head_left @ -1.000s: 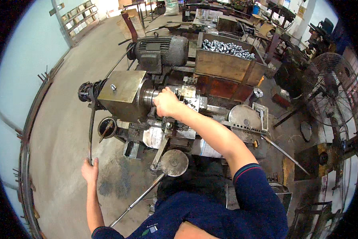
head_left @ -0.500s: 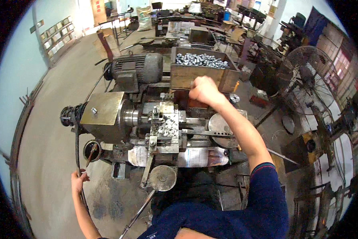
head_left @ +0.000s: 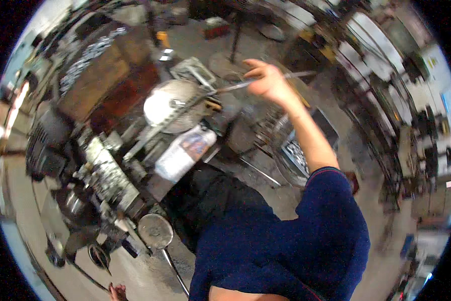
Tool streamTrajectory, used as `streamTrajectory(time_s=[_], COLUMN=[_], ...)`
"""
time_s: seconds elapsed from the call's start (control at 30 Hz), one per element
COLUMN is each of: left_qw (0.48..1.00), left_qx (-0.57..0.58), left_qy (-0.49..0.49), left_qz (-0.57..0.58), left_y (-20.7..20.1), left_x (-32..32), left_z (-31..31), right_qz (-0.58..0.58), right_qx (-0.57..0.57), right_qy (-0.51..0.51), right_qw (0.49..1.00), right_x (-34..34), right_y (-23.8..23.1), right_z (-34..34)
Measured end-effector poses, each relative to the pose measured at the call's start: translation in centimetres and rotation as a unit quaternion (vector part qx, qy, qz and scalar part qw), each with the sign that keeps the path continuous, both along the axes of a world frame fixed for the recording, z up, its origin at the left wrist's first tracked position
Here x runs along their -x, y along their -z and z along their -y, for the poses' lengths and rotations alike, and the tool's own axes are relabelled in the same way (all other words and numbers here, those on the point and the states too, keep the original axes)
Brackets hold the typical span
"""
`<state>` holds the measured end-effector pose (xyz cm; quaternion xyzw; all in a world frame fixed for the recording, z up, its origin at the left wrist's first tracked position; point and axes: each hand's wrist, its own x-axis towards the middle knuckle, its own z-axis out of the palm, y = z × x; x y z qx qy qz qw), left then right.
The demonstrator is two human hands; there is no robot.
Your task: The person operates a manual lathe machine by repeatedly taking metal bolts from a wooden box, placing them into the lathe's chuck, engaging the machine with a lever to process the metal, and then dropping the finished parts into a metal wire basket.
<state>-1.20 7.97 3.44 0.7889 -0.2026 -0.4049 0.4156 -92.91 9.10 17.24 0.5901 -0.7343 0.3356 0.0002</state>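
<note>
My right hand (head_left: 270, 83) is raised over the right end of the machine, fingers spread, with nothing visible in it. A slim metal rod (head_left: 233, 87) passes at the fingers; whether they touch it is unclear. My left hand (head_left: 117, 292), cut off by the lower edge and blurred, appears curled round the end of a dark rod (head_left: 92, 277) running from the lathe. Between the hands lies the lathe's chip-covered tool slide (head_left: 112, 173), with a large round metal disc (head_left: 160, 108) and a printed paper sheet (head_left: 185, 153) beyond it.
A wooden box (head_left: 97, 90) of small shiny metal pieces stands behind the lathe, near the motor (head_left: 49, 135). Below my right forearm sits a container (head_left: 298, 153) with similar pieces. A smaller round disc (head_left: 156, 232) juts out near my body. Benches line the right side.
My view has swung right and tilted. My right hand has gone from a closed fist by the wooden box to spread fingers near the metal rod. My left hand stays at the dark rod.
</note>
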Motion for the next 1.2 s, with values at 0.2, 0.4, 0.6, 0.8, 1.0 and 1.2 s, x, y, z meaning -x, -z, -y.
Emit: streamTrajectory(time_s=[0.2,0.4,0.6,0.8,1.0,1.2], left_qw=[0.994,0.992,0.992,0.991,0.988,0.987], left_qx=[0.006,-0.005,-0.003,-0.002,-0.001,0.001], left_qy=[0.102,0.121,0.118,0.127,0.157,0.16], left_qz=[0.034,0.037,0.045,0.036,0.005,0.004], left_y=[-5.8,-6.6,-7.5,-7.8,-7.5,-6.6], left_x=[12.1,13.8,13.9,14.2,11.2,11.5], left_z=[-1.9,-1.3,-2.0,-1.9,-1.7,-1.1], right_qz=[0.19,-0.039,0.093,0.064,0.065,0.095], right_qx=[-0.133,-0.43,-0.451,-0.561,-0.581,-0.508], right_qy=[0.29,0.308,0.447,0.413,0.437,0.442], right_qw=[0.929,0.847,0.767,0.714,0.684,0.733], right_x=[12.2,12.3,7.7,6.1,5.1,6.5], right_y=[5.8,17.1,13.2,15.3,14.8,15.4], right_z=[-20.6,-27.0,-24.2,-23.2,-22.1,-23.8])
